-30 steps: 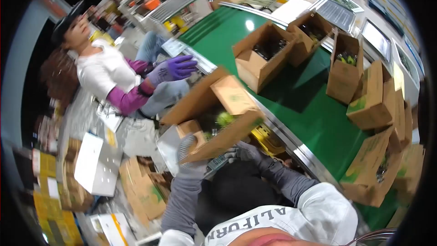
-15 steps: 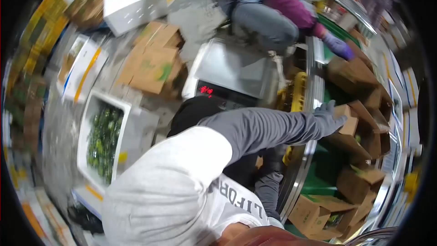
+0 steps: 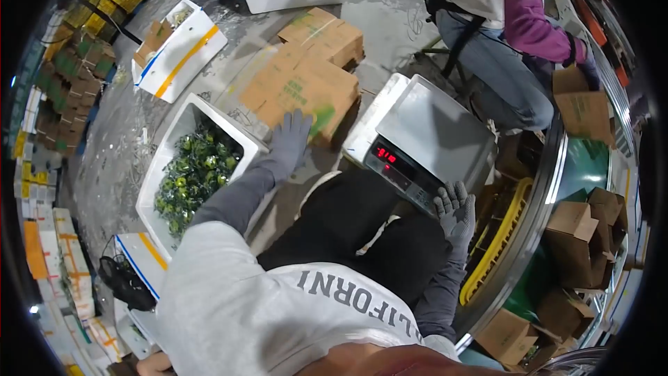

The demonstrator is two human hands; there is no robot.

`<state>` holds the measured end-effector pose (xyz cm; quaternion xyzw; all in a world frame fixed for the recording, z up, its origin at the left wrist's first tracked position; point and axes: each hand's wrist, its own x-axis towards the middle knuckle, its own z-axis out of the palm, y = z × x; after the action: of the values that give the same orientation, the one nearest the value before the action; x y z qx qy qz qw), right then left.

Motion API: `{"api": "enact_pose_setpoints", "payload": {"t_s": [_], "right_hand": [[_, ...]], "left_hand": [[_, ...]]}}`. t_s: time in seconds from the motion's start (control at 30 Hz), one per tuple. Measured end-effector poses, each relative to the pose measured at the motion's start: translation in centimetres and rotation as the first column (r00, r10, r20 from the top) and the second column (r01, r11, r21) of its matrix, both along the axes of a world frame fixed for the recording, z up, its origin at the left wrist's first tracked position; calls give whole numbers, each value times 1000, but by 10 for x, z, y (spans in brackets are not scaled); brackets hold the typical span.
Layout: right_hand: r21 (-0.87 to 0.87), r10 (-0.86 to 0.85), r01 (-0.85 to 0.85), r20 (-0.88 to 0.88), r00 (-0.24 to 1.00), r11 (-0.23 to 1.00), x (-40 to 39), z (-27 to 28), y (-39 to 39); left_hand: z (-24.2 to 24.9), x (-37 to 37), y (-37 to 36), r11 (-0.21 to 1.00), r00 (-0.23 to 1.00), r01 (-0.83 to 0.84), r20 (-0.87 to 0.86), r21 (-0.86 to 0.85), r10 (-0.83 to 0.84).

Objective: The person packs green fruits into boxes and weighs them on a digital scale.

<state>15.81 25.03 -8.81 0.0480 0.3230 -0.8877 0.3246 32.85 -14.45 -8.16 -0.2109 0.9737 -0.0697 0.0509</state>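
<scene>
My left hand (image 3: 288, 145), in a grey glove, is open with fingers spread, overlapping the near edge of the cardboard cartons (image 3: 299, 87) on the floor. Just left of that arm stands a white foam box (image 3: 148, 198) full of small green produce in shiny wrapping (image 3: 198, 177). My right hand (image 3: 456, 212), gloved in grey too, has its fingers stretched out beside the near right corner of a scale (image 3: 435, 129). Nothing shows in either hand. Red digits light up on the scale's display (image 3: 390, 157).
Right of the scale run a yellow crate rim (image 3: 497, 237) and a metal-edged conveyor with a green belt (image 3: 525, 292), bearing open cartons (image 3: 574, 230). A co-worker (image 3: 501, 42) sits beyond the scale, one hand at a carton (image 3: 584, 111). More foam boxes (image 3: 181, 56) stand at the left and back.
My left hand has swung from a carton on the conveyor across to the cartons on the left. My view has turned, and my right hand now shows by the scale.
</scene>
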Motion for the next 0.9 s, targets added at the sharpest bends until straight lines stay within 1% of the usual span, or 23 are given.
{"api": "enact_pose_setpoints", "payload": {"t_s": [0.07,0.13,0.17,0.2,0.23,0.33,0.37,0.47,0.5,0.53,0.57,0.6,0.63,0.67,0.7,0.73,0.77,0.8,0.83,0.87,0.9], "right_hand": [[96,64,-65,6,998,993,-10,8,-28],[184,128,-116,-54,990,976,-24,17,-59],[185,178,-170,-29,984,968,-26,33,-73],[276,229,-201,-72,971,940,-27,53,-88],[290,284,-238,-129,950,927,-32,56,-100],[339,417,-326,-246,875,882,-34,82,-128],[353,450,-345,-282,848,870,-27,93,-137],[478,577,-411,-278,768,777,-15,123,-178],[522,624,-398,-383,681,754,-14,120,-187],[712,667,-127,-559,493,690,-14,113,-199],[704,639,68,-677,364,707,-6,124,-207],[649,615,259,-761,209,715,11,135,-207],[588,621,382,-783,46,713,15,152,-213],[500,624,489,-772,-122,714,19,168,-215],[391,624,575,-727,-286,719,24,176,-217],[389,667,609,-668,-330,691,29,178,-216],[383,706,643,-604,-369,663,35,179,-215],[372,742,676,-537,-402,636,40,178,-213],[333,791,754,-476,-384,566,39,155,-202],[328,834,794,-413,-366,511,36,153,-193],[173,849,868,-364,-382,465,25,139,-185]], "left_hand": [[-2,14,2,998,999,-24,-30,58,26],[-7,11,-5,995,999,-46,-1,88,46],[-5,13,-8,999,995,13,-103,30,-10],[-5,21,-8,997,979,66,-193,-27,-70],[-3,22,-15,990,953,112,-275,-85,-131],[59,21,-35,995,907,97,-414,36,-73],[84,22,-37,991,854,81,-506,-109,-125],[127,19,-49,999,825,33,-563,-38,-49],[141,21,-45,1000,814,-1,-581,-31,-17],[154,20,-41,1000,731,21,-682,-7,-20],[164,19,-37,999,639,46,-769,16,-17],[168,25,-26,996,534,76,-845,37,-9],[175,18,-23,979,419,167,-907,117,37],[175,7,-21,937,341,252,-928,243,149],[169,-6,-21,871,267,344,-925,352,269],[162,-19,-18,784,202,439,-898,439,390],[158,-31,-12,614,202,560,-810,557,551],[151,-43,-6,409,227,664,-690,626,687],[127,-55,0,170,303,725,-531,667,791],[107,-69,-1,-80,395,753,-351,653,849],[103,-74,7,-174,488,680,-263,712,832]]}}
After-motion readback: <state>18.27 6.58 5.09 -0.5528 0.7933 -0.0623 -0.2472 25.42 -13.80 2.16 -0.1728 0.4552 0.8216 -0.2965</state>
